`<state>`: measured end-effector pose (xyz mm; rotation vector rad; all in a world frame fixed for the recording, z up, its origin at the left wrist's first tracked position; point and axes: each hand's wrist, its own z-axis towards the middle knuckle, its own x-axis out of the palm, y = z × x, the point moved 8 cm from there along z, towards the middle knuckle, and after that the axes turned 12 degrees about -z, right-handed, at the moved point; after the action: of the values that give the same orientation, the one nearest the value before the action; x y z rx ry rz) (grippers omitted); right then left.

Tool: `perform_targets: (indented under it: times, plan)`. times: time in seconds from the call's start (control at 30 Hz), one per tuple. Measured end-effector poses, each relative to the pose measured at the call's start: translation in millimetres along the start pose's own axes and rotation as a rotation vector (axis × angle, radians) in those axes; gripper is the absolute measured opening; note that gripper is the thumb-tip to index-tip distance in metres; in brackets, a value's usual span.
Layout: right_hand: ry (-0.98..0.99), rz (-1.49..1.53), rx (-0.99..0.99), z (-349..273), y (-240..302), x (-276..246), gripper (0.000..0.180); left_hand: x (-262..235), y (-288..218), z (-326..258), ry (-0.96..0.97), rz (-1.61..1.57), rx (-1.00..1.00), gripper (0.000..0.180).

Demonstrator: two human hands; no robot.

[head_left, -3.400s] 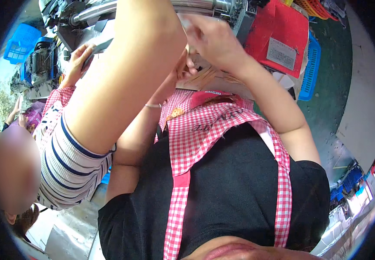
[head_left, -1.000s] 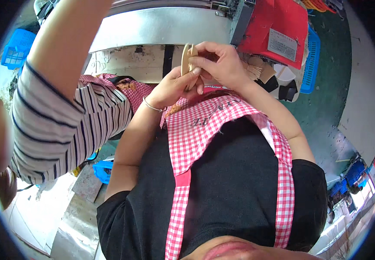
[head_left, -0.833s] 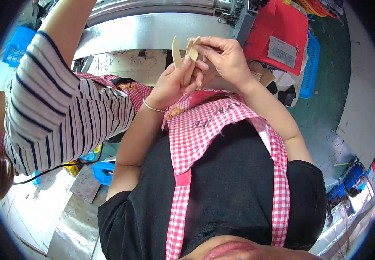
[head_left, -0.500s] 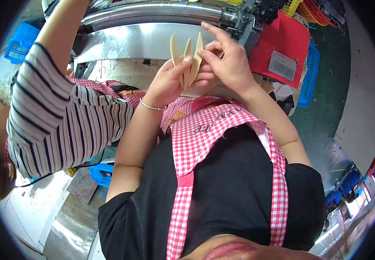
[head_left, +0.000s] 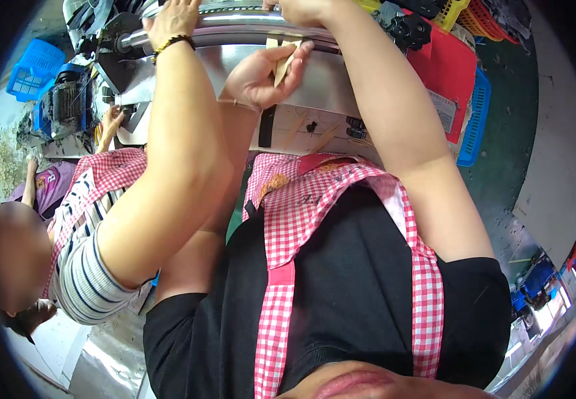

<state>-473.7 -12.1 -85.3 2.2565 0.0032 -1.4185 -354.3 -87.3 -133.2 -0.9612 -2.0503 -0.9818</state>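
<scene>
My left hand (head_left: 264, 76) is curled around a few thin, pale beige pointed pieces (head_left: 281, 72), in front of the metal roller (head_left: 248, 34). Pale piece ends also show at the roller's near edge by my fingertips; whether they are held or lie on the machine I cannot tell. Reaching over the roller, my right hand (head_left: 308, 10) is partly cut off by the top edge of the view, so what its fingers hold is hidden. Below the roller slopes a shiny metal plate (head_left: 208, 70).
At left, a co-worker in a striped shirt stretches an arm across, the hand (head_left: 173, 23) at the roller. A motor (head_left: 65, 103) and blue basket (head_left: 35, 70) stand beyond. To the right are a red sheet (head_left: 437, 66) and another blue basket (head_left: 477, 120). Beige scraps (head_left: 324, 139) lie below the plate.
My right hand has left the beige pieces and moved up over the roller. My left hand has risen toward the roller with pieces in it. The co-worker has leaned back, with an arm now nearer mine.
</scene>
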Motion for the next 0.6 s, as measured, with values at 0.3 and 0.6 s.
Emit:
perform_targets:
  times: [0.3,0.6]
  plan:
    - [-0.341,0.174,0.092,-41,14,-41,0.022,30,-7,-25,0.077,0.325,0.311,0.043]
    - [-0.711,-0.225,-0.240,-150,98,40,0.012,-33,31,-51,0.223,0.000,0.255,0.034]
